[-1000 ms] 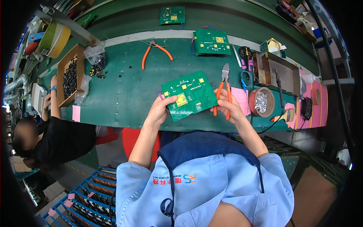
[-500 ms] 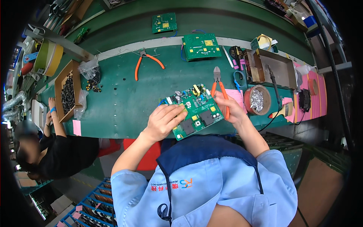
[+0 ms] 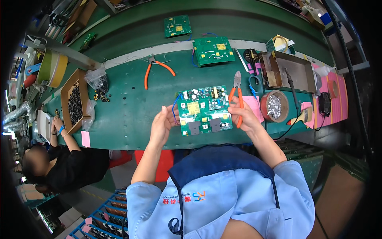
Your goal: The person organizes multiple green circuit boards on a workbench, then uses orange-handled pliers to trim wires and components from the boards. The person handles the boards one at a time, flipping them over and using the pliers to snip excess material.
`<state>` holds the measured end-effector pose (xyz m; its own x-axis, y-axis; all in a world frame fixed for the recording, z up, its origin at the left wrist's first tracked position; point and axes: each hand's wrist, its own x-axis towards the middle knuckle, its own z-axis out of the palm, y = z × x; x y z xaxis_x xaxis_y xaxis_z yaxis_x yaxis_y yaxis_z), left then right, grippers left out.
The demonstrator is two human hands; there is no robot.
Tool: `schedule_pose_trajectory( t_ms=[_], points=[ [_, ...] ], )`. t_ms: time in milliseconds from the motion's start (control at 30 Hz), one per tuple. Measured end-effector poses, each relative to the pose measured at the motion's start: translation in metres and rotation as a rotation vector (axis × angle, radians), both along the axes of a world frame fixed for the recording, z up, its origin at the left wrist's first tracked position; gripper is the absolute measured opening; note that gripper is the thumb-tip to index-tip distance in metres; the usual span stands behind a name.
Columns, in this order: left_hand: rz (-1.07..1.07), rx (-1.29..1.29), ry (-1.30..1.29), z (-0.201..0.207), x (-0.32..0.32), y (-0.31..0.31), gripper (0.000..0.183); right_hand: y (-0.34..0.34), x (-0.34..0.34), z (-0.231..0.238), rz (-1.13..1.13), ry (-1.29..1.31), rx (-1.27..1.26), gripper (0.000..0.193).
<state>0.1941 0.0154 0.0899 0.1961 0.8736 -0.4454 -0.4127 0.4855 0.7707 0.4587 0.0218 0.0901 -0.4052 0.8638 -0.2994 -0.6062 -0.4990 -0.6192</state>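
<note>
A green circuit board with its component side up is held in front of me, lying nearly level. My left hand is beside its left edge, thumb raised and fingers stretched toward the board and its blue wire; whether the fingertips bear the board is hidden. Closed around orange-handled diagonal cutters, my right hand also has the board's right edge at its fingers. The cutters' jaws point away from me.
Another pair of orange-handled cutters lies on the green bench mat. Two boards rest farther back. At right are a round tub of metal bits, a soldering iron and a metal tray. A co-worker sits left, near a parts box.
The board has turned to lie squarer to me. My left hand has moved off its top to its left edge, with fingers opened. The right hand keeps hold of the cutters.
</note>
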Motion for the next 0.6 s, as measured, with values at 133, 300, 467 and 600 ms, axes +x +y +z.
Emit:
schedule_pose_trajectory(
  t_ms=[133, 300, 467, 600],
  points=[
    [-0.161, 0.095, -0.068, 0.006, 0.003, -0.002, 0.04, 0.001, -0.001, 0.0, 0.004, 0.001, -0.009, 0.043],
    [-0.164, 0.148, 0.026, 0.011, 0.009, -0.002, 0.026, 0.002, 0.0, -0.003, -0.004, 0.004, -0.013, 0.045],
    [-0.194, 0.158, 0.121, 0.009, 0.009, 0.0, 0.026, 0.002, -0.004, -0.001, -0.038, -0.026, 0.039, 0.044],
    [-0.158, 0.184, 0.189, 0.005, 0.009, -0.002, 0.026, 0.001, -0.001, -0.009, -0.045, -0.12, 0.052, 0.046]
  ],
)
